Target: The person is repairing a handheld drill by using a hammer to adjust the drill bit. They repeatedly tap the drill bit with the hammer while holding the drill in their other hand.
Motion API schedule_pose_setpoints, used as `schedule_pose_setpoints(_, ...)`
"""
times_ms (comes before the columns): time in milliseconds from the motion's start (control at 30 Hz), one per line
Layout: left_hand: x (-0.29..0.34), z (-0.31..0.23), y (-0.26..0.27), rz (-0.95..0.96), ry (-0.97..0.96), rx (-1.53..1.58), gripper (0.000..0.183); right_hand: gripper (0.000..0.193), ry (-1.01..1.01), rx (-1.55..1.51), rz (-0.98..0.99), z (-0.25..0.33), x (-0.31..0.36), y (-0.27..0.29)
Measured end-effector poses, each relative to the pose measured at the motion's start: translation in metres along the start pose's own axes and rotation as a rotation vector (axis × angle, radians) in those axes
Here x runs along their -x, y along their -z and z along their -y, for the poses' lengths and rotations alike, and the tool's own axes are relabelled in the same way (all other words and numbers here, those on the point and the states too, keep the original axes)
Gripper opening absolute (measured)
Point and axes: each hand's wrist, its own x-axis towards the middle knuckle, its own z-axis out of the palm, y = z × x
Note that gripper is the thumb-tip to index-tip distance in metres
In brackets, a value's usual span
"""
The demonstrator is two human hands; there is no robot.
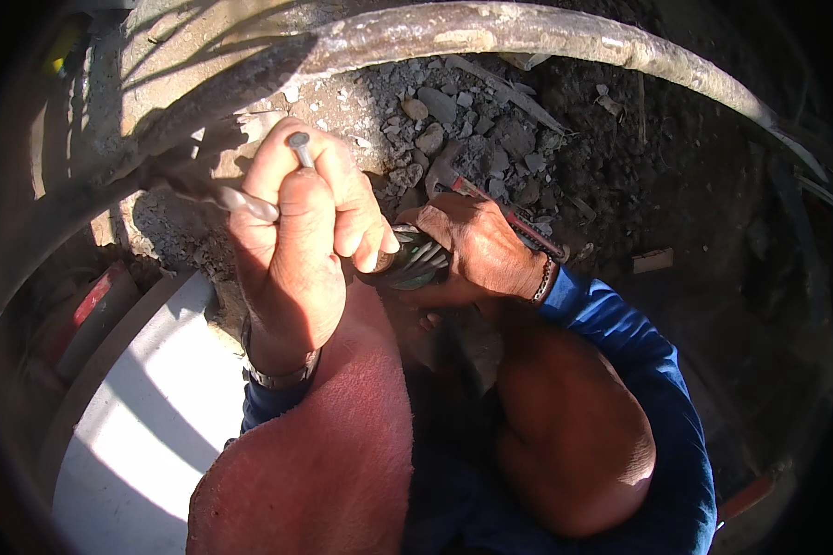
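Note:
My left hand (301, 222) is closed, pinching a nail (299, 146) between thumb and bent forefinger, its flat head pointing up. A dark twisted rod (204, 192) with a glossy pale end lies against the same hand; I cannot tell whether it is gripped. My right hand (481, 245) wraps around a dark green ribbed thing (421, 261) with a round tan end. The left fingertips touch that tan end. What the right palm covers is hidden. A thin red-edged strip (528, 231) runs over the back of the right hand.
A pale curved pole (491, 28) arches across the far side. Broken stones (430, 139) and grey rubble lie beyond my hands. A white rounded surface (148, 416) is at the left, beside pink-red cloth (333, 425). My bare knee (574, 435) rises below the right hand.

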Motion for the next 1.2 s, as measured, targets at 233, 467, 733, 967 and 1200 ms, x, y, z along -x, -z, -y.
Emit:
schedule_pose_setpoints(233,-0.015,0.022,-0.024,-0.065,-0.051,-0.201,0.028,0.073,-0.154,-0.113,-0.129,0.009,0.024,0.029)
schedule_pose_setpoints(467,-0.028,0.035,-0.022,-0.079,-0.576,-0.423,0.045,0.072,-0.577,-0.116,-0.438,0.048,0.115,0.050)
schedule_pose_setpoints(733,-0.099,-0.031,-0.003,-0.503,-0.662,-0.906,0.017,0.074,-0.675,-0.074,-0.832,0.125,0.152,0.049)
schedule_pose_setpoints(967,-0.096,-0.024,-0.009,-0.507,-0.547,-0.827,0.027,0.075,-0.609,0.050,-0.862,0.161,0.145,0.067)
schedule_pose_setpoints(1200,-0.094,-0.037,-0.012,-0.392,-0.436,-0.962,0.025,0.075,-0.472,0.022,-0.881,0.215,0.139,0.092)
